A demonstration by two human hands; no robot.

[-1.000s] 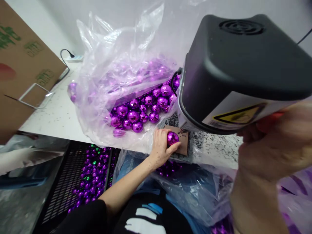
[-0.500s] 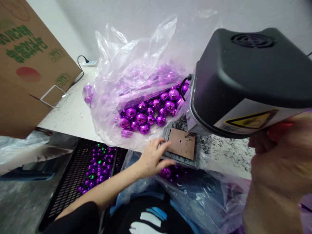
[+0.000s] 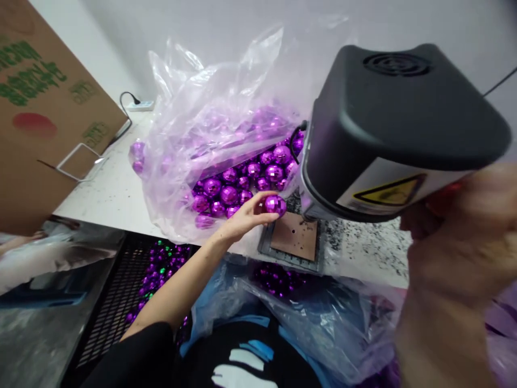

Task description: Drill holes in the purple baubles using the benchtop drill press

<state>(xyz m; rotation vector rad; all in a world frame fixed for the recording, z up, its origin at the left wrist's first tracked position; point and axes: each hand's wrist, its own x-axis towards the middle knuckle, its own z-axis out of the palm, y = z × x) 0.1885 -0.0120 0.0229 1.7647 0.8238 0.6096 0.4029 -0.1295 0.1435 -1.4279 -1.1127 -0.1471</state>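
A: Eyes on the purple ball (image 3: 276,205)! It's out at the tips of your left hand (image 3: 242,220), thumb and fingers (image 3: 262,196) pinching its left side, right by the far left corner of the brown plate (image 3: 288,247).

B: Round, shiny, shallow hold: squeeze unevenly and it could squirt away. Is it touching the plate?

A: Can't tell. The little hole (image 3: 293,231) is nearer and to the right of it. Let go on the flat part and I'd expect a roll, maybe over the near edge of the worktop (image 3: 95,207).

B: Now the machine (image 3: 404,118), looming at the plate's far right! If its low end moves with your left hand underneath, you could get hurt; there's a warning label (image 3: 385,186) on its near side.

A: And your right hand (image 3: 464,231)?

B: Up against the machine's right side, badly blurred; can't tell whether those fingers grip anything. Bad timing between your two hands is the big risk.

A: Far left, the plastic bag (image 3: 177,91) sprawls around a heap of balls (image 3: 229,195). Catch its loose edge with your wrist and balls might spill.

B: Dark specks (image 3: 363,248) right of the plate, too: grit could smudge that shine.
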